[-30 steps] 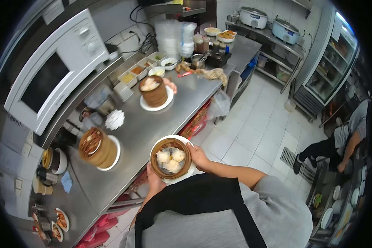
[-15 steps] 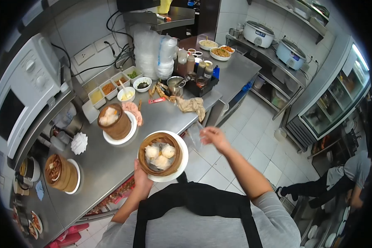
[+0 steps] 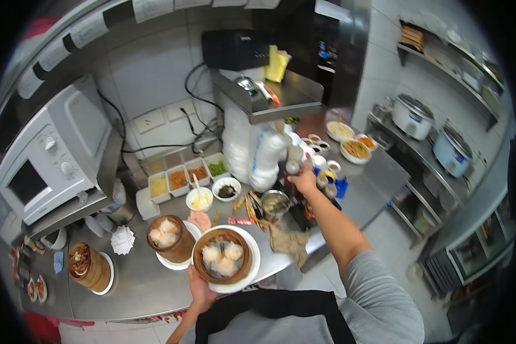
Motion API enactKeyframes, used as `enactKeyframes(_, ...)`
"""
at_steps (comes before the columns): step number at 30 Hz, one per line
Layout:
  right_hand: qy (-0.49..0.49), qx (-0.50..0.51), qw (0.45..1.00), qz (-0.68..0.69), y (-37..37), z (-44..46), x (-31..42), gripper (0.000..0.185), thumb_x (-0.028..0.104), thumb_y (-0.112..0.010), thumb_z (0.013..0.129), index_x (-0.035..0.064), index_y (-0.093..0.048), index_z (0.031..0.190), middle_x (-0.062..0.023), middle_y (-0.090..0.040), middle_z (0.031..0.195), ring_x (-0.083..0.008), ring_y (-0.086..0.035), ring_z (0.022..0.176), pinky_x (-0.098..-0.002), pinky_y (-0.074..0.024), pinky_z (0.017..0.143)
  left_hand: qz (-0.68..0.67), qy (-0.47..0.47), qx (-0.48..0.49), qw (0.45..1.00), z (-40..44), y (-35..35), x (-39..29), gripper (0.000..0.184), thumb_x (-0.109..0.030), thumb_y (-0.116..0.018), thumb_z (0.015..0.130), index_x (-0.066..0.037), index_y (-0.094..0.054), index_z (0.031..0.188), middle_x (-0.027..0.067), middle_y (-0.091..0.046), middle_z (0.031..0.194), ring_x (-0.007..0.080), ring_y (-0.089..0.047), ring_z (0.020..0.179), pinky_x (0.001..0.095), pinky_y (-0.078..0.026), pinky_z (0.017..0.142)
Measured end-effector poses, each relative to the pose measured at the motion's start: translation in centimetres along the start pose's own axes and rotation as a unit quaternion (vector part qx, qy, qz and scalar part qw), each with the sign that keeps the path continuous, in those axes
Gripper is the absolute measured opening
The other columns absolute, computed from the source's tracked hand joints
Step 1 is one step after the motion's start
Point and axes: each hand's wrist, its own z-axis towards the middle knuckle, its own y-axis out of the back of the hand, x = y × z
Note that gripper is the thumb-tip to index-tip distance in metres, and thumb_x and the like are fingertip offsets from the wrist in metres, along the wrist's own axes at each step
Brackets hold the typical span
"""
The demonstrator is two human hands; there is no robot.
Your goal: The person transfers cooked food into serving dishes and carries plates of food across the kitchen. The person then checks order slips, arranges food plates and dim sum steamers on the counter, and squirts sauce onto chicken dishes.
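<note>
Now my right grip [image 3: 303, 181] has swung over to the bottles [image 3: 330, 190], whether closed on one I cannot tell, leaving my left grip [image 3: 202, 290] alone clasping the plate [image 3: 254, 266] that carries the steamer [image 3: 198, 253], near the tabletop's [image 3: 155, 295] front edge.

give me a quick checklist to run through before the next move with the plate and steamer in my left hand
1. Plate supported: ok, your left hand holds the white plate at its near left side.
2. Steamer on the plate: ok, the bamboo steamer sits within its rim.
3. Dumplings in place: ok, three dumplings lie inside the open steamer.
4. Right-hand grip: cannot tell, your right hand is at the bottles, but its hold is unclear.
5. Counter edge clear below your right forearm: not ok, a brown cloth lies there.
</note>
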Motion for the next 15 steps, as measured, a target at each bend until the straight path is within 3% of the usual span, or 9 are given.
enactKeyframes(2, 0.010, -0.048, 0.998, -0.036, -2.8, 2.7, -2.9, 0.067, 0.015, -0.079, 0.056, 0.0023, -0.047, 0.114, -0.0195, -0.060, 0.106, -0.0326, -0.058, 0.098, -0.0369, -0.0452, 0.085, 0.007, -0.025, -0.027, 0.999, -0.5, -1.3, 0.4, 0.032, -0.029, -0.033, 0.096, -0.012, -0.035, 0.123, 0.0110, -0.046, 0.122, 0.0261, -0.048, 0.111, 0.0426, -0.042, 0.094)
enactKeyframes(3, -0.033, -0.051, 0.994, -0.091, -3.7, 3.1, -2.7, 0.069, 0.015, -0.079, 0.057, 0.0039, -0.044, 0.116, -0.0199, -0.060, 0.105, -0.0326, -0.058, 0.098, -0.0370, -0.0449, 0.086, 0.006, -0.031, -0.042, 0.999, -1.6, -2.3, 0.3, 0.030, -0.029, -0.029, 0.097, -0.012, -0.034, 0.121, 0.0117, -0.046, 0.121, 0.0262, -0.049, 0.110, 0.0433, -0.043, 0.092)
enactKeyframes(7, -0.016, -0.067, 0.997, 0.023, -4.4, 3.3, -3.8, 0.066, 0.016, -0.077, 0.062, 0.0025, -0.042, 0.117, -0.0205, -0.059, 0.102, -0.0354, -0.057, 0.096, -0.0385, -0.0437, 0.085, 0.005, -0.073, -0.089, 0.993, -3.5, -3.4, 2.0, 0.029, -0.030, -0.024, 0.098, -0.011, -0.033, 0.120, 0.0126, -0.046, 0.119, 0.0265, -0.051, 0.107, 0.0440, -0.044, 0.091)
enactKeyframes(8, 0.048, -0.105, 0.992, 0.057, -3.8, 2.7, -4.0, 0.062, 0.017, -0.076, 0.064, 0.0004, -0.043, 0.113, -0.0214, -0.059, 0.101, -0.0390, -0.055, 0.097, -0.0405, -0.0434, 0.084, -0.006, -0.079, -0.103, 0.992, -3.9, -3.8, 2.5, 0.029, -0.030, -0.024, 0.098, -0.012, -0.033, 0.119, 0.0127, -0.045, 0.120, 0.0273, -0.050, 0.109, 0.0436, -0.044, 0.091)
enactKeyframes(10, 0.168, -0.147, 0.961, 0.162, -1.3, 1.0, -2.7, 0.064, 0.015, -0.072, 0.069, -0.0015, -0.039, 0.121, -0.0207, -0.052, 0.109, -0.0331, -0.052, 0.100, -0.0368, -0.0385, 0.090, -0.007, -0.088, -0.144, 0.986, -4.6, -5.8, 2.9, 0.029, -0.030, -0.024, 0.098, -0.012, -0.033, 0.119, 0.0128, -0.044, 0.121, 0.0280, -0.049, 0.110, 0.0433, -0.045, 0.091)
enactKeyframes(11, 0.173, -0.148, 0.950, 0.215, -0.2, 0.4, -2.1, 0.065, 0.014, -0.071, 0.072, -0.0006, -0.036, 0.124, -0.0179, -0.050, 0.113, -0.0283, -0.051, 0.102, -0.0359, -0.0378, 0.090, -0.008, -0.091, -0.164, 0.982, -4.9, -6.8, 3.2, 0.029, -0.030, -0.024, 0.098, -0.012, -0.033, 0.119, 0.0129, -0.044, 0.122, 0.0283, -0.048, 0.111, 0.0432, -0.045, 0.091)
enactKeyframes(12, 0.198, -0.132, 0.940, 0.247, 1.8, -0.6, -0.3, 0.065, 0.013, -0.069, 0.073, -0.0002, -0.034, 0.126, -0.0167, -0.049, 0.114, -0.0264, -0.049, 0.104, -0.0352, -0.0371, 0.091, -0.005, -0.127, -0.156, 0.980, -5.1, -7.5, 3.7, 0.033, -0.031, -0.032, 0.096, -0.010, -0.033, 0.122, 0.0130, -0.045, 0.121, 0.0284, -0.049, 0.110, 0.0442, -0.045, 0.091)
enactKeyframes(15, 0.203, 0.009, 0.914, 0.351, 7.7, -2.2, 4.1, 0.064, 0.009, -0.064, 0.077, 0.0011, -0.029, 0.129, -0.0126, -0.048, 0.113, -0.0193, -0.051, 0.100, -0.0313, -0.0402, 0.088, -0.049, -0.147, -0.165, 0.974, -4.6, -9.1, 5.5, 0.031, -0.029, -0.031, 0.097, -0.010, -0.034, 0.121, 0.0128, -0.046, 0.120, 0.0276, -0.049, 0.110, 0.0438, -0.044, 0.091)
